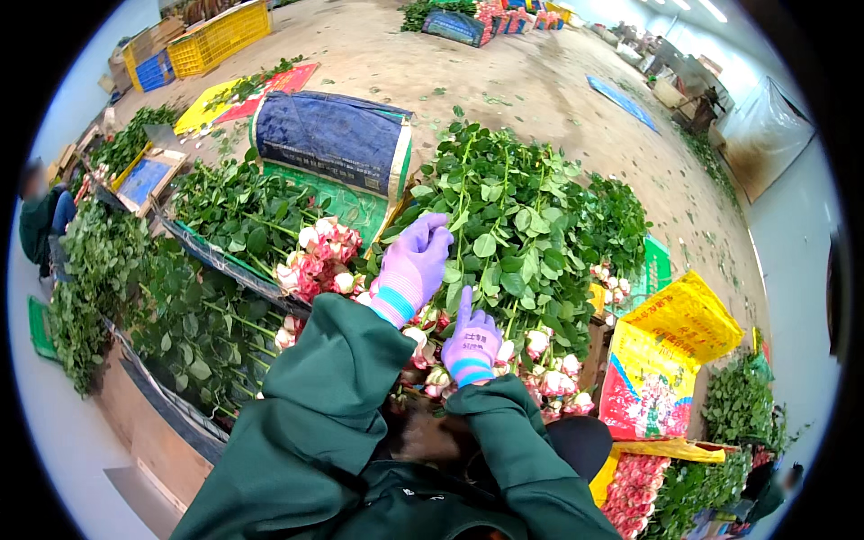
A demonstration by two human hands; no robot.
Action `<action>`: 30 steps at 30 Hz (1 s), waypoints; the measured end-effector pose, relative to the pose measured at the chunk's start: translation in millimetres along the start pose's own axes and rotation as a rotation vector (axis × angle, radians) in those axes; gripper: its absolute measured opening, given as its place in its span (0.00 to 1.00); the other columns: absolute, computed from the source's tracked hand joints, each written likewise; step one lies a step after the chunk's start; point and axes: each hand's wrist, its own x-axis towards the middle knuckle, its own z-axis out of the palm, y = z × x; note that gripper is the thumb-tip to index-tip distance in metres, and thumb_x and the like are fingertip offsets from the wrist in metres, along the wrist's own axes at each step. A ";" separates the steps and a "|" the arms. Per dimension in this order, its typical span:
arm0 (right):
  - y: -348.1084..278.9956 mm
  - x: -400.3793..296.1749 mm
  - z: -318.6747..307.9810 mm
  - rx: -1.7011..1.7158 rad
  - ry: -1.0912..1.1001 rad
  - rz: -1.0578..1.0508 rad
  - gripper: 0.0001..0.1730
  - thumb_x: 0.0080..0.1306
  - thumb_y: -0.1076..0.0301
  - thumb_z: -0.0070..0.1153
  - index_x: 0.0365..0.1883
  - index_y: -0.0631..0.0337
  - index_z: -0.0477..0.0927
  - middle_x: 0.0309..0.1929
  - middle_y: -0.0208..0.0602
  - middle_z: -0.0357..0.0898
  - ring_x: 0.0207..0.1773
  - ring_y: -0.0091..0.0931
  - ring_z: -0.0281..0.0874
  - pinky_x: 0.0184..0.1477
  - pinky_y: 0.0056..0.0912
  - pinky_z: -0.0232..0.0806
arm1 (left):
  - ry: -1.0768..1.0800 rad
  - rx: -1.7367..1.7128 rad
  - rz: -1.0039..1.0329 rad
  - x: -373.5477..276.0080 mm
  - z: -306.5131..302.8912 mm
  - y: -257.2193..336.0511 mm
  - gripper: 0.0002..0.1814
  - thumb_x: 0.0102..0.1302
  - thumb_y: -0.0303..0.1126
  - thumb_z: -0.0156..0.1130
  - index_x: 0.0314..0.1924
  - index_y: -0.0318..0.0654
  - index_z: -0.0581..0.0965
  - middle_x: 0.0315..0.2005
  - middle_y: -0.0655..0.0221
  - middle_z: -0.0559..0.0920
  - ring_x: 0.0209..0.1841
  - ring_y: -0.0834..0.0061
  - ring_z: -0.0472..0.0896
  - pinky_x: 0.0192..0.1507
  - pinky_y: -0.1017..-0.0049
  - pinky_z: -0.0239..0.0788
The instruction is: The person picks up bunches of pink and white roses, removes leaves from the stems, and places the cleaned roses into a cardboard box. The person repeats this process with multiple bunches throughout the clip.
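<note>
A big heap of leafy rose stems (513, 223) lies before me, with pink-and-white rose heads (557, 381) at its near edge. My left hand (417, 260), in a purple glove, is bent over the heap's left side; its fingers are curled, and whether they pinch a stem cannot be told. In a like glove, my right hand (471, 337) rests low on the stems just above the blooms, index finger stretched forward and the other fingers partly bent. Left of my hands, more roses (317, 260) lie beside a green sheet with a rolled blue woven wrap (331, 138).
At the right stands a yellow-and-red woven sack sheet (651, 378), above packed pink roses (634, 493). Yellow crates (219, 40) stand at the far left. Leaves litter the floor (553, 88). Other people are at the left (40, 216) and lower right (773, 489) edges.
</note>
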 end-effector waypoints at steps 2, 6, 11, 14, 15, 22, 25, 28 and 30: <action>6.7 1.3 1.3 0.295 0.020 0.082 0.51 0.52 0.70 0.55 0.69 0.55 0.40 0.44 0.49 0.74 0.46 0.38 0.74 0.50 0.38 0.64 | -0.010 -0.050 0.013 -5.5 0.5 5.9 0.18 0.64 0.33 0.54 0.51 0.33 0.71 0.33 0.72 0.79 0.33 0.83 0.76 0.35 0.84 0.68; 40.7 4.7 -42.4 0.873 0.644 -0.135 0.44 0.52 0.79 0.56 0.66 0.61 0.50 0.56 0.52 0.67 0.59 0.40 0.66 0.59 0.31 0.59 | -0.069 0.028 0.018 -10.6 6.9 2.5 0.19 0.64 0.34 0.54 0.52 0.33 0.71 0.34 0.72 0.79 0.33 0.83 0.76 0.36 0.83 0.68; 49.3 12.5 -89.8 1.475 0.517 -0.260 0.42 0.51 0.85 0.52 0.65 0.63 0.52 0.61 0.41 0.61 0.60 0.28 0.62 0.60 0.26 0.58 | -0.347 -0.114 -0.146 -32.3 20.4 -20.9 0.21 0.66 0.42 0.51 0.54 0.37 0.69 0.38 0.71 0.78 0.35 0.83 0.74 0.35 0.82 0.67; 46.3 -16.9 -102.6 1.854 0.321 -0.158 0.38 0.57 0.82 0.51 0.65 0.61 0.52 0.58 0.36 0.65 0.53 0.27 0.69 0.55 0.26 0.64 | -0.494 -0.500 -0.445 -58.9 37.3 -4.7 0.22 0.66 0.47 0.51 0.51 0.37 0.70 0.36 0.69 0.78 0.33 0.79 0.75 0.36 0.78 0.68; 45.1 -19.8 -102.3 1.889 0.268 -0.109 0.38 0.57 0.82 0.50 0.66 0.61 0.52 0.58 0.36 0.65 0.53 0.26 0.70 0.55 0.26 0.64 | -0.585 -0.658 -0.394 -58.1 41.9 -7.0 0.22 0.66 0.47 0.51 0.51 0.37 0.70 0.35 0.68 0.78 0.32 0.78 0.75 0.36 0.77 0.69; 81.7 -14.9 -58.8 1.385 0.244 -0.082 0.44 0.60 0.77 0.50 0.69 0.56 0.40 0.56 0.43 0.67 0.43 0.26 0.75 0.38 0.24 0.69 | -0.769 -0.670 -0.572 -66.4 39.5 -14.7 0.22 0.68 0.43 0.47 0.52 0.31 0.70 0.29 0.62 0.80 0.29 0.74 0.79 0.33 0.76 0.71; 111.7 -6.1 -27.8 1.759 -0.001 0.063 0.43 0.61 0.73 0.51 0.68 0.56 0.39 0.38 0.45 0.78 0.20 0.29 0.77 0.15 0.22 0.64 | -0.857 -0.646 -0.588 -60.0 27.2 -13.8 0.22 0.68 0.39 0.47 0.54 0.28 0.67 0.27 0.63 0.80 0.29 0.70 0.79 0.37 0.74 0.72; 126.0 -3.4 8.5 1.991 -0.306 0.296 0.26 0.62 0.68 0.54 0.56 0.61 0.60 0.34 0.45 0.79 0.23 0.30 0.77 0.21 0.24 0.69 | -0.761 -0.909 -0.570 -56.5 17.5 3.9 0.22 0.67 0.36 0.49 0.56 0.27 0.65 0.26 0.67 0.77 0.36 0.71 0.78 0.46 0.71 0.69; 125.8 -19.1 3.4 2.053 -0.400 0.185 0.12 0.63 0.65 0.53 0.42 0.62 0.71 0.33 0.45 0.78 0.28 0.30 0.77 0.27 0.27 0.72 | -0.793 -0.652 -0.492 -60.2 17.5 2.6 0.22 0.67 0.35 0.50 0.55 0.26 0.65 0.25 0.70 0.77 0.33 0.75 0.78 0.42 0.76 0.69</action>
